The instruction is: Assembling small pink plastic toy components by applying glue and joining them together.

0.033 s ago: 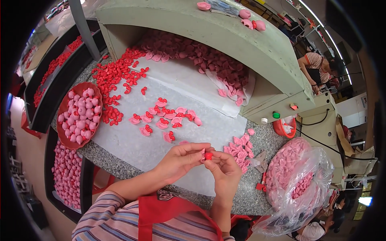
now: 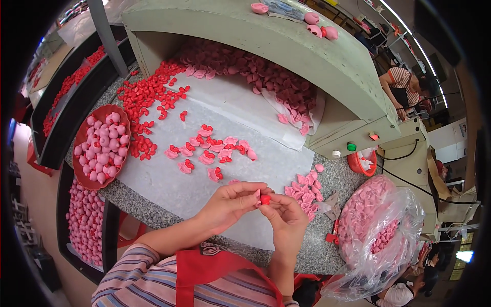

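My left hand [image 2: 230,200] pinches a small pink moulded piece [image 2: 258,196] between thumb and fingers, above the near edge of a white sheet. Against it, my right hand [image 2: 289,214] holds a small glossy red bow-shaped piece [image 2: 265,200] in its fingertips. The two pieces meet or nearly meet; the fingers hide the exact contact. Farther off on the white sheet [image 2: 153,176] lie several pink shell-like halves [image 2: 206,158] with red bows on or beside them. A heap of bare pink halves [image 2: 305,192] lies right of my hands.
Loose red bows [image 2: 146,97] spread at the back left, by a red bowl [image 2: 81,171] of pink balls. A green-grey metal housing [image 2: 245,25] arches over more pink pieces. At right are a plastic bag [image 2: 353,245] of pink pieces and an orange basket [image 2: 356,167]. Black trays [image 2: 110,230] stand left.
The red bow has turned very slightly between my fingertips. Both hands otherwise keep their places, and the pieces on the sheet have not moved.
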Available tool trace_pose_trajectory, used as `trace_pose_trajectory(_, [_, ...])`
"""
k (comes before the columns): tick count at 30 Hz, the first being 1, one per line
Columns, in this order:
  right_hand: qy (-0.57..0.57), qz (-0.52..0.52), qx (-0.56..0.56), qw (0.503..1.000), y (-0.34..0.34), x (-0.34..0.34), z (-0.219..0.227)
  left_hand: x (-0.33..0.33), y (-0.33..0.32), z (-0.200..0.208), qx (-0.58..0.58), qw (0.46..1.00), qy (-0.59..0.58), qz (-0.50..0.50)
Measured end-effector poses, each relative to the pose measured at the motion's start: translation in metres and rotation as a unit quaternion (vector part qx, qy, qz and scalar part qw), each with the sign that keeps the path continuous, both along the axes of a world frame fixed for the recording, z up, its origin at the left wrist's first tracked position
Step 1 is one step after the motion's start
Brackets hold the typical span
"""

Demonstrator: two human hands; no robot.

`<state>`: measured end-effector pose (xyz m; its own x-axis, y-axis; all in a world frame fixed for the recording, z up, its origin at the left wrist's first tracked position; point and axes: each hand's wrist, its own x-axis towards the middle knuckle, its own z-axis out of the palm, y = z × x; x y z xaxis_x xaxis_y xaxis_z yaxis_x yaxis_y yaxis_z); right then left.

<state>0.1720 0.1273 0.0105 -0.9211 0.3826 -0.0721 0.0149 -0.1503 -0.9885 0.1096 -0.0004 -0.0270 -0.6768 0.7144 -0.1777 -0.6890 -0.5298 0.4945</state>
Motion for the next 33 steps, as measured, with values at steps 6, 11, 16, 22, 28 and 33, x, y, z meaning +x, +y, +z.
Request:
trace_pose_trajectory(6, [-0.026,0.008,0.122,0.992,-0.001,0.007,0.011,-0.004,-0.005,0.001,-0.022,0.987,0.146,0.060])
trace_pose_trajectory(11, [-0.017,0.037,0.116,0.992,0.004,0.003,0.014,-0.012,-0.013,0.010,-0.072,0.977,0.195,0.039])
trace_pose_trajectory(16, [-0.022,0.049,0.142,0.988,0.005,0.002,0.020,-0.010,-0.011,0.009,-0.098,0.965,0.239,0.051])
trace_pose_trajectory(22, [-0.055,0.055,0.119,0.990,0.005,-0.003,0.023,-0.008,-0.006,0.006,-0.065,0.997,0.041,-0.008])
trace_pose_trajectory(28, [-0.063,0.077,0.133,0.986,0.015,0.007,0.025,-0.008,-0.004,0.014,-0.238,0.780,0.560,0.143])
trace_pose_trajectory(33, [-0.030,0.076,0.231,0.969,0.003,0.006,0.029,-0.012,-0.003,0.015,-0.148,0.947,0.279,0.063])
